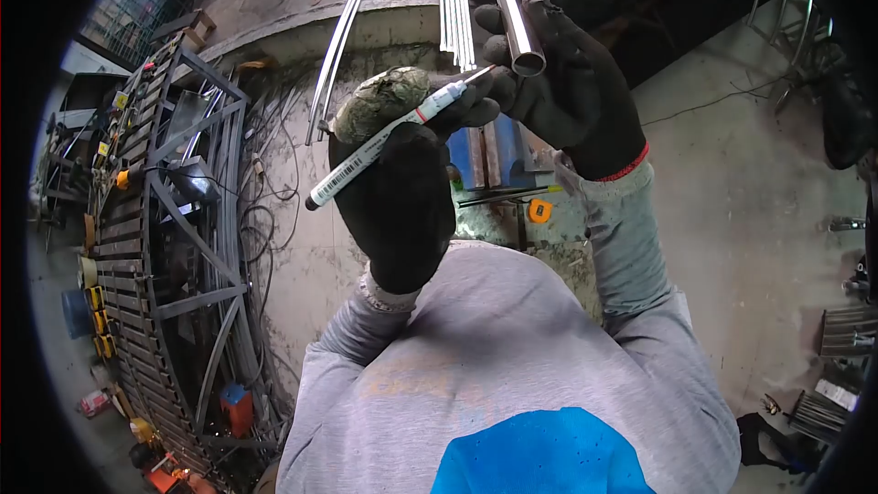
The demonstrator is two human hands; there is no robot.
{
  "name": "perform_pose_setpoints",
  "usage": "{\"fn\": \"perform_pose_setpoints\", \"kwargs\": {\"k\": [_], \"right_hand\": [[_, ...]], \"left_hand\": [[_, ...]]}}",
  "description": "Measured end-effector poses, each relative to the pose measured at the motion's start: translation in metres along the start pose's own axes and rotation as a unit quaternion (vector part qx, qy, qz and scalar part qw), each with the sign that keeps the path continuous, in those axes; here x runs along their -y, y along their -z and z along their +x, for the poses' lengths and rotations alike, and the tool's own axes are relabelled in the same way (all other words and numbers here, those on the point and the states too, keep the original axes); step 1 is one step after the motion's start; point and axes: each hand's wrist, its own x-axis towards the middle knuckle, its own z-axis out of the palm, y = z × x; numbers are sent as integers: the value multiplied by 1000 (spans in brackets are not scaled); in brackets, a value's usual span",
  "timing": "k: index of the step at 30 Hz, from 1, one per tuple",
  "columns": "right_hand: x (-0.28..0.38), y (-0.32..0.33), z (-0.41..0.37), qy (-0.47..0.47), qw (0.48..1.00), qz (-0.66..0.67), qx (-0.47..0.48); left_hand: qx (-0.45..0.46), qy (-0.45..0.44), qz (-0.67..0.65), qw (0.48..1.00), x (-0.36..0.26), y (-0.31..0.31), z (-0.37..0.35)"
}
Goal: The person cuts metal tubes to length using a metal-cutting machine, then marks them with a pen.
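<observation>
My left hand (398, 192), in a black glove with a worn, greyish patch, is closed around a white marker pen (384, 144) with a red band. The pen slants up to the right, its thin tip close to the end of a shiny metal tube (515, 18). My right hand (581, 91), in a black glove with a red-edged cuff, is closed on that tube near its open end. Some of its fingers are hidden behind the tube. Several thin metal rods (455, 14) extend between the hands, and a few more thin rods (343, 37) lie beyond my left hand.
A dark metal rack (197, 192) with slats and bars stands on the left, cables (265, 210) on the floor beside it. An orange tape measure (540, 211) lies below my hands, near a blue metal object (512, 151). Stacked metal pieces (848, 332) are at the right edge.
</observation>
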Motion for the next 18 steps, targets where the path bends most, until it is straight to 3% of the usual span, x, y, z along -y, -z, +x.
{"fn": "perform_pose_setpoints", "kwargs": {"k": [2, 4, 5, 6, 7, 10, 13, 16, 17, 18], "right_hand": [[6, 0, 5, 11, 999, -33, 6], [11, -4, 13, 17, 991, 20, 133], [16, -11, 14, 21, 990, 16, 136], [24, -19, 17, -16, 988, 59, 139], [31, -28, 20, -52, 983, 100, 144], [45, -31, 31, -39, 982, 66, 173], [57, -27, 36, -18, 979, 52, 199], [68, -24, 42, -52, 968, 78, 232], [72, -24, 42, -51, 968, 76, 235], [75, -24, 42, -45, 970, 78, 225]], "left_hand": [[-16, -63, 260, 964, 0, -18, 7], [-32, -68, 200, 977, -1, -26, 9], [14, -146, 497, 855, -5, -28, 6], [55, -210, 738, 639, -7, -30, 5], [55, -220, 736, 638, -8, -31, 9], [38, -193, 566, 801, -1, -32, 17], [31, -149, 365, 918, 16, -26, 23], [27, -87, 152, 984, 39, -17, 28], [-9, -35, -28, 999, 54, -22, 30], [-8, -36, -27, 999, 58, -17, 32]]}}
